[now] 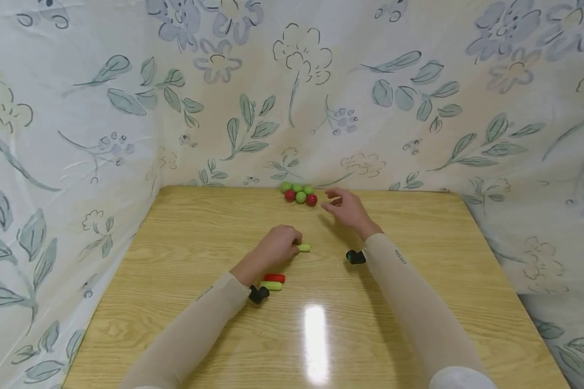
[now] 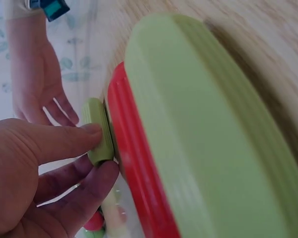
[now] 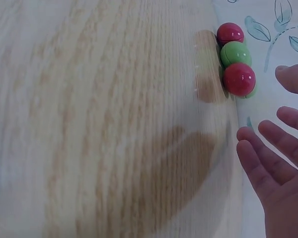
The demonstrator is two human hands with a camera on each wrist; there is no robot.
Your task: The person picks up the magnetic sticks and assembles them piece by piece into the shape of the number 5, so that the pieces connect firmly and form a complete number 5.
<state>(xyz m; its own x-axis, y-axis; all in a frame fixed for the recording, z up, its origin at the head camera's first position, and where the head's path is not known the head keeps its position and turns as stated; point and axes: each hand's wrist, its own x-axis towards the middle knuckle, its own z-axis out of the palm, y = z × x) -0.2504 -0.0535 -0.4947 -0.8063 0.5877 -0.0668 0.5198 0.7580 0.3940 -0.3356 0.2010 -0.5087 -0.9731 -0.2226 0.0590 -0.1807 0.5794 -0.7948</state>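
My left hand [image 1: 279, 246] pinches a small light-green ribbed piece [image 1: 304, 248] between thumb and fingers, near the middle of the table; the left wrist view shows the grip on this green piece [image 2: 97, 131] closely. Nearer me, beside my left wrist, a red piece [image 1: 274, 278] and another light-green piece [image 1: 271, 286] lie side by side. My right hand [image 1: 349, 210] hovers with parted, relaxed fingers to the right of a cluster of balls, holding nothing. Of these, a red ball [image 1: 311, 200] is closest to it. In the right wrist view the fingers [image 3: 268, 153] are apart from the balls.
The green balls [image 1: 297, 187] and red balls [image 1: 290, 195] sit at the back edge of the wooden table [image 1: 199, 216], against a flower-printed cloth [image 1: 253, 108]. Small black wrist devices [image 1: 259, 295] show at both cuffs.
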